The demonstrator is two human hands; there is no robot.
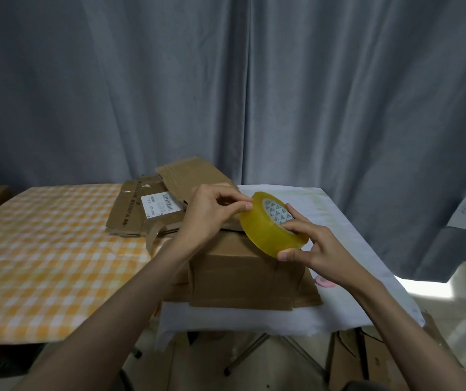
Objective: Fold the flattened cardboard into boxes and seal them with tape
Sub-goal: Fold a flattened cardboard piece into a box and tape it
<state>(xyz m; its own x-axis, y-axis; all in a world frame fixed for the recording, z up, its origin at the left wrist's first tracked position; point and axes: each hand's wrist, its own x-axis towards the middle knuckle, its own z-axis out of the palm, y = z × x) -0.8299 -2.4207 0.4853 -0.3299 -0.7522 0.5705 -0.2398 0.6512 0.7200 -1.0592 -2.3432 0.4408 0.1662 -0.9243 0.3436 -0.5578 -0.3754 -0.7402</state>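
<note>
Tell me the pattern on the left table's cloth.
Orange-and-white check on the tablecloth, seen in the head view.

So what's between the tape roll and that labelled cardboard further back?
In the head view, the left hand lies between them, its fingers picking at the tape roll. The labelled cardboard lies flat behind it.

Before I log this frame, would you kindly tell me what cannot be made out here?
Head view only:
- Tape roll: its loose end, under the left hand fingertips.
- Folded box: top seam, covered by the roll and both hands; right hand grips the roll.
- Shipping label on the flattened cardboard: print too small.
- Pink object: mostly behind the right wrist.
- Floor cardboard: cut off by the bottom edge.
</note>
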